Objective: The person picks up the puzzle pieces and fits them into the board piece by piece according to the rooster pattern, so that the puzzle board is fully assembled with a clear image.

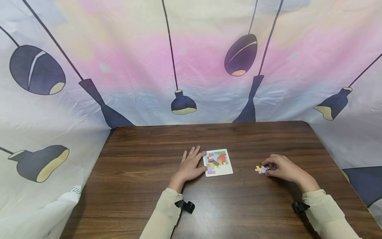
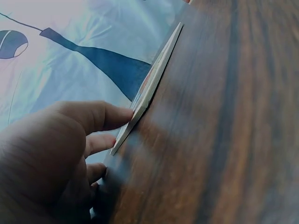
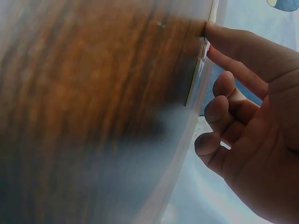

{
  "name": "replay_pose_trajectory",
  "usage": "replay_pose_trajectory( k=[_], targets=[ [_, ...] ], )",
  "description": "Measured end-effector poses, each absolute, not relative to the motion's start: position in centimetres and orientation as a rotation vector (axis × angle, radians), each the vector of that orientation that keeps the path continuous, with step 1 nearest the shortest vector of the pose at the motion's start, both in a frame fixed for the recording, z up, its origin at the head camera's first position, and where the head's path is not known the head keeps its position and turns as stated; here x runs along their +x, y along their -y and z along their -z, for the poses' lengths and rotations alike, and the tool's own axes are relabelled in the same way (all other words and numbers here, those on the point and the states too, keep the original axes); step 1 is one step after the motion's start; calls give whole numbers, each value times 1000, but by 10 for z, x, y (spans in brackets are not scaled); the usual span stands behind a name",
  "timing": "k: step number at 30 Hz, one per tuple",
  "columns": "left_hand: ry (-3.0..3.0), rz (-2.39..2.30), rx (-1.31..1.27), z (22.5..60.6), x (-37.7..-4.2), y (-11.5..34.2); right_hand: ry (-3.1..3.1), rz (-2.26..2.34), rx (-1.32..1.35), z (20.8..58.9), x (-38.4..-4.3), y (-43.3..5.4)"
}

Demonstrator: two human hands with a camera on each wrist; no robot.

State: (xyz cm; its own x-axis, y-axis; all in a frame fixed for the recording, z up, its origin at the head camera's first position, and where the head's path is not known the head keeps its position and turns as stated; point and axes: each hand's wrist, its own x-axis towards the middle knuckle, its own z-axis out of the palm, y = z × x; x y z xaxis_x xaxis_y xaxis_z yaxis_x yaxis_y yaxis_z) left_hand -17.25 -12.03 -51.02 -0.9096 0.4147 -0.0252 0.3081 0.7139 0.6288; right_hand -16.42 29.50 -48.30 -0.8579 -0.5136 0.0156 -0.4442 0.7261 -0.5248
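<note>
A square jigsaw board [image 1: 224, 170] with a white border lies flat on the table, showing a partly filled rooster picture. My left hand [image 1: 189, 168] rests at its left side, fingers fairly straight, with thumb and index finger touching the edge. The left wrist view shows the board [image 2: 152, 88] edge-on beside the thumb. To the right, small yellow and purple puzzle pieces [image 1: 260, 169] lie close together on the table. My right hand [image 1: 283, 169] pinches at their right end between thumb and index finger. Its other fingers curl loosely in the right wrist view; the pinched part is mostly hidden.
Both hands work over a brown wood-grain table [image 1: 143, 156]. A pale cloth [image 1: 134, 66] printed with hanging lamps stands behind the far edge and along the sides. A black strap device [image 1: 185, 205] sits on the left wrist, another [image 1: 299, 207] on the right.
</note>
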Motion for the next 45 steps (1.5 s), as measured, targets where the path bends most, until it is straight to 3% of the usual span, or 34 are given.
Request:
replay_pose_trajectory(
  k=[45],
  targets=[
    [-2749, -830, 654, 510, -175, 125, -2930, 569, -782, 483, -160, -277]
  ],
)
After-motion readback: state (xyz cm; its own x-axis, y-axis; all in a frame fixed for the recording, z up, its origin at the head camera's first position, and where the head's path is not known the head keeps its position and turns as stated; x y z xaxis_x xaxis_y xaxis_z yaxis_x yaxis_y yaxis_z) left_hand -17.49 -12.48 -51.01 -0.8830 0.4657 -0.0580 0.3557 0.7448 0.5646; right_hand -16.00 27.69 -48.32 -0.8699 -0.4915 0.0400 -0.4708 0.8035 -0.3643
